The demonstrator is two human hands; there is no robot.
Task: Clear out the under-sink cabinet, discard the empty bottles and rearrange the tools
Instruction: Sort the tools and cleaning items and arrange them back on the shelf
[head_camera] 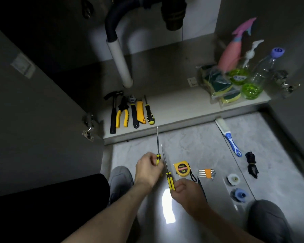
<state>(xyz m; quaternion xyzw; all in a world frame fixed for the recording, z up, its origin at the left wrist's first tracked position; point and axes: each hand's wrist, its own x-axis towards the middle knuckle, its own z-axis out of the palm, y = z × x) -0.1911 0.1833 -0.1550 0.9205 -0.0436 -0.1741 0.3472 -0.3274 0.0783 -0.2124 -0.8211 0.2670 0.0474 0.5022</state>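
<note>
Each hand has its fingers closed round the yellow-and-black handle of a long screwdriver: the left hand (148, 168) holds one screwdriver (158, 146), the right hand (186, 190) a second screwdriver (167, 170). Both shafts point away from the person toward the cabinet floor (179, 106), long axes nearly parallel and crossing its front edge squarely. The left one's tip sits just short of that edge, nearest the row of tools (130, 111) lying lengthwise at the front left corner. Bare shelf lies to the right of the row's last screwdriver, well apart from the sponges (218, 83) and bottles (253, 76) at the right corner, so the left hand likely goes first. A tape measure (182, 168) rests on the tiled floor beside the right hand.
</note>
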